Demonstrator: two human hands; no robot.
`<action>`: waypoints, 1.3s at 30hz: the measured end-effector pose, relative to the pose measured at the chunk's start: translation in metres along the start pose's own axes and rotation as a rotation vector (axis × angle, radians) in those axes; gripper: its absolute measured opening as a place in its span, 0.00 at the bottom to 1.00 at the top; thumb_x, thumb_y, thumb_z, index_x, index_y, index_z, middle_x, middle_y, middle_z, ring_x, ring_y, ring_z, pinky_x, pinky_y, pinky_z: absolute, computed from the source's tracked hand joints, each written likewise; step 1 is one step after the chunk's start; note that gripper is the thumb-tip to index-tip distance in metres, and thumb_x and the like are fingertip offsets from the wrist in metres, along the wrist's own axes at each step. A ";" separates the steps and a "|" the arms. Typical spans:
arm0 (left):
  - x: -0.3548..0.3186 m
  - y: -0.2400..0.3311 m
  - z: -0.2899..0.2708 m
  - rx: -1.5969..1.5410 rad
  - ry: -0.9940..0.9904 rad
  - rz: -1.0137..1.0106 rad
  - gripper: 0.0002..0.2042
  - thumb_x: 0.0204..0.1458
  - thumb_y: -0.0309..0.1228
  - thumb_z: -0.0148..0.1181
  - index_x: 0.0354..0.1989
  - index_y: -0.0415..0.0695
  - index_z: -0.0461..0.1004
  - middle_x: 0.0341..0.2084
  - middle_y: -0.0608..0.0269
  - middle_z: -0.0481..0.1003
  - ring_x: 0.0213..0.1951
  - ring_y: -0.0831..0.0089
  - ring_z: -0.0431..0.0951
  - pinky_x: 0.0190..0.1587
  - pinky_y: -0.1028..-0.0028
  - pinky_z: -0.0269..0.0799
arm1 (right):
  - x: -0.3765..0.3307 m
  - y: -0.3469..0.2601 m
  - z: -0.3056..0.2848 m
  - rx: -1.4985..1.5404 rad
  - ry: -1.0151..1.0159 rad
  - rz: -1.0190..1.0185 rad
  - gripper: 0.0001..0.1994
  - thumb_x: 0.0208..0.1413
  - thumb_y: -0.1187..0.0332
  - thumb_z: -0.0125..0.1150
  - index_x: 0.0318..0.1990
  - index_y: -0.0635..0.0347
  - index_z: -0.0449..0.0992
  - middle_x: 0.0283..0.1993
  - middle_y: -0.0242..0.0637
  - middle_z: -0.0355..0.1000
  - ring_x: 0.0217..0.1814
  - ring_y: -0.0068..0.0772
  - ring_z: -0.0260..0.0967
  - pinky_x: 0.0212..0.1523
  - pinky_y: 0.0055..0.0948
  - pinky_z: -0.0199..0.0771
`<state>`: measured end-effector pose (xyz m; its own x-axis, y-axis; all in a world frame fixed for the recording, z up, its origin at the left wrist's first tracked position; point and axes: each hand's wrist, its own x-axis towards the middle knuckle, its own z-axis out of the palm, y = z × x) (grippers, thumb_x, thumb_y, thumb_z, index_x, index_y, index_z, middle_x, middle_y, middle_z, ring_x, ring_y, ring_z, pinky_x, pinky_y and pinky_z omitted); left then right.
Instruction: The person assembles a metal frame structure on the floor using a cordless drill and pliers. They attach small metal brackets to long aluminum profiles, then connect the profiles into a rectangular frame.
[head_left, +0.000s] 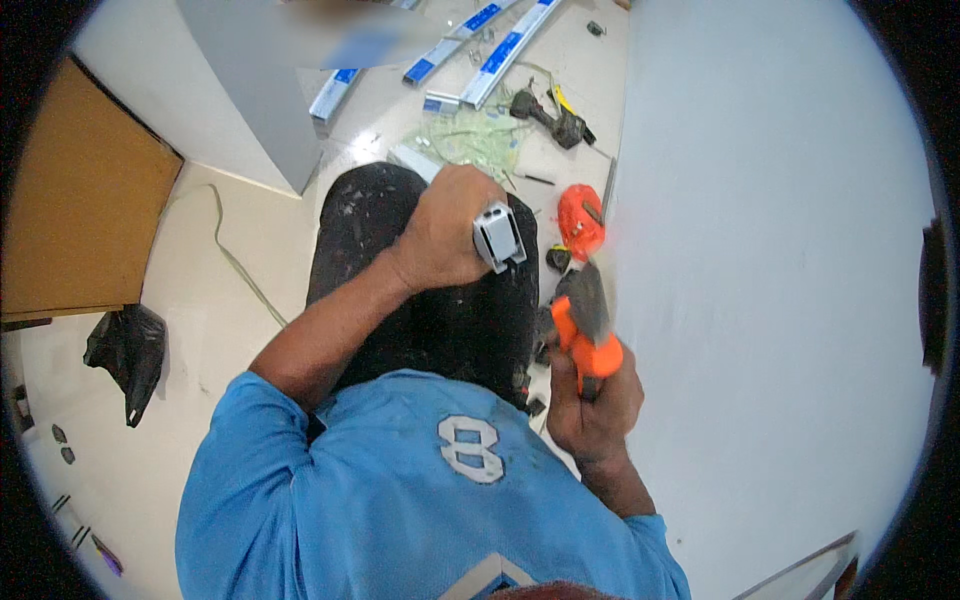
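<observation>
My left hand (450, 228) is wrapped round a silver hollow metal profile (497, 238), held over my knees. The profile's open end points up at me, and a pale strip of it shows beyond the hand. Beside my right thigh, my right hand (598, 408) grips an orange and dark grey hand tool (593, 352). Motion smears the tool's dark end, and I cannot make out its exact kind. The two hands are apart, and the tool does not touch the profile.
Several silver profiles with blue labels (510, 50) lie ahead on the tiles. Nearer are a cordless drill (555, 122), a green plastic sheet (470, 138), an orange-red object (580, 220) and a tape measure (558, 257). A pale wall (770, 250) rises close on my right; a black bag (130, 350) lies left.
</observation>
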<state>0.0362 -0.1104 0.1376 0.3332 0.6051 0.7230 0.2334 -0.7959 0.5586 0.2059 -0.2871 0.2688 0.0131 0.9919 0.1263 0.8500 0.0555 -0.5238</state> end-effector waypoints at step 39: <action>0.132 -0.056 -0.136 0.142 0.235 0.161 0.31 0.55 0.30 0.74 0.67 0.42 0.68 0.46 0.54 0.81 0.48 0.65 0.83 0.54 0.61 0.79 | -0.131 0.370 0.345 0.190 -0.521 0.686 0.16 0.65 0.61 0.64 0.50 0.66 0.79 0.43 0.59 0.82 0.49 0.67 0.82 0.51 0.59 0.80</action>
<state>-0.0575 0.0170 0.2574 0.1594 0.4457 0.8809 0.3260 -0.8660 0.3791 0.3376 -0.3569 -0.2320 0.2069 0.7370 -0.6435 0.6408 -0.5991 -0.4801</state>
